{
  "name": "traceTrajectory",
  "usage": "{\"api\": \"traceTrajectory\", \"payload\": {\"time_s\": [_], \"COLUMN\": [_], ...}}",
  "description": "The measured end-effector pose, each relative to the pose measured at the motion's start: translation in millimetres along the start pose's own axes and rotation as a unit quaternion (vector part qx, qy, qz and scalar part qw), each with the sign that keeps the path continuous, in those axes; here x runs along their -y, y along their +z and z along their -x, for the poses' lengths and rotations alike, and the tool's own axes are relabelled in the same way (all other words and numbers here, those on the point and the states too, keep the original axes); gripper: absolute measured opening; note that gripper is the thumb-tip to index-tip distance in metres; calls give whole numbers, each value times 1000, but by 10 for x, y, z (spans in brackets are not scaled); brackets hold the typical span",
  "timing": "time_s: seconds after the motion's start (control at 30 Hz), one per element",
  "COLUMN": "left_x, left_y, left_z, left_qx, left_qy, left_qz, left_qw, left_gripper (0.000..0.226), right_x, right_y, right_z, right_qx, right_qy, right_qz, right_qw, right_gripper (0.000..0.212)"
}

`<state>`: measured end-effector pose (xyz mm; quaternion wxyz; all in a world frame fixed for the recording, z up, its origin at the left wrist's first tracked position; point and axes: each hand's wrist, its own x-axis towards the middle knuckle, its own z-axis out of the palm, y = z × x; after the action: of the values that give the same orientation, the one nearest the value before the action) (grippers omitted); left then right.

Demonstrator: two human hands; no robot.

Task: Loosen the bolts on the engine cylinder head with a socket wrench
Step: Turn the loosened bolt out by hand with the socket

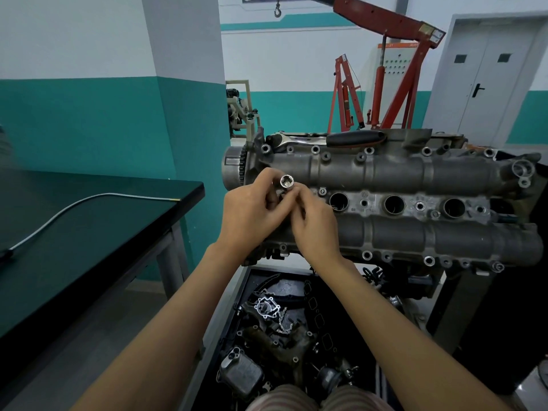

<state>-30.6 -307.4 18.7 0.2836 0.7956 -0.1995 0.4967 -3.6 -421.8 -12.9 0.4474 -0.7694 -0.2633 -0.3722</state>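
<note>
Both hands up front, meeting over left end of cylinder head (385, 173). Left hand (252, 215) curls fingers round chrome socket (286, 183), open end tilted up toward camera. Right hand (314, 229) pinches at socket's lower end; what sits under fingertips hidden. Ratchet wrench (329, 139), black handle, lies untouched along head's far edge. Bolts (315, 149) seated along rim. Below engine, tray of parts (281, 327). Black bench (89, 232) left, metal hose (74, 209) lying on it. Red engine crane (397, 72) behind.
</note>
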Motion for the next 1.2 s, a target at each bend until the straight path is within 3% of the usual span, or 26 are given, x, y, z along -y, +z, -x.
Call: {"api": "traceTrajectory", "payload": {"time_s": [0.2,0.37,0.6,0.87,0.97,1.07,1.2], "left_x": [12,7,-16,9,13,11,24], "left_y": [5,5,-20,12,5,4,5], "left_z": [-12,-7,-7,-7,2,2,-5], "left_qx": [-9,-4,10,-7,-5,-2,-3], "left_qy": [-5,-7,1,-3,-1,10,23], "left_qz": [-7,-2,-8,-18,-10,-18,-33], "left_qw": [1000,1000,1000,1000,1000,1000,999], "left_gripper": [25,31,14,36,28,17,17], "right_x": [7,-6,29,-3,-3,18,23], "right_y": [4,4,-8,8,-1,-10,0], "right_z": [-15,1,3,-13,-12,-8,-5], "right_qx": [7,0,9,3,18,11,5], "right_qy": [20,25,-2,31,19,1,1], "right_qz": [5,1,-1,7,1,1,4], "right_qw": [1000,1000,1000,999,1000,1000,1000], "right_gripper": [26,5,20,6,5,18,22]}}
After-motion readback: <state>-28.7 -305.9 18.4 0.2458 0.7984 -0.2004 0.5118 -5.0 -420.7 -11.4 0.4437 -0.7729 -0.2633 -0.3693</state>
